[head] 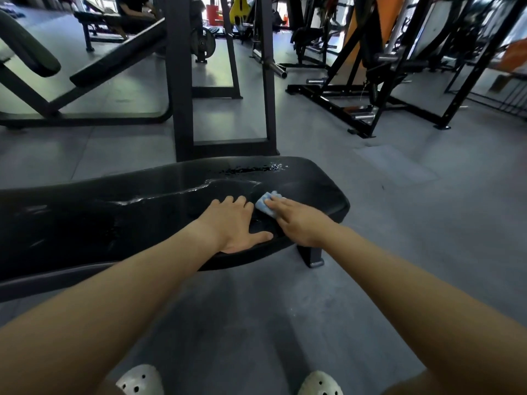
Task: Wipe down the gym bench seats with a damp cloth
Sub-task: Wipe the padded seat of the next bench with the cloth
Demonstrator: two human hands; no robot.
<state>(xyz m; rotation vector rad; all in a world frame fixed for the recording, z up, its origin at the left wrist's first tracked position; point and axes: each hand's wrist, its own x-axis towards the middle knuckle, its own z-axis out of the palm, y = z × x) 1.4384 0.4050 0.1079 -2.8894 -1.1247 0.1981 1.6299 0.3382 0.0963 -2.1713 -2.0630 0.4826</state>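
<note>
A long black padded bench seat [114, 212] runs across the middle of the head view, with wet streaks and droplets [251, 169] on its far side. My left hand [233, 223] rests flat on the seat near its front edge, fingers spread. Just to its right, my right hand [296, 220] presses a small light blue cloth [265, 205] onto the seat with straight fingers. Most of the cloth is hidden under the fingers.
A black rack frame [182, 109] stands right behind the bench. An inclined bench [114, 61] lies at the left and a black machine with steel pegs [365, 109] at the right. A seated person [134, 10] is far back. Grey floor [399, 209] surrounds the bench.
</note>
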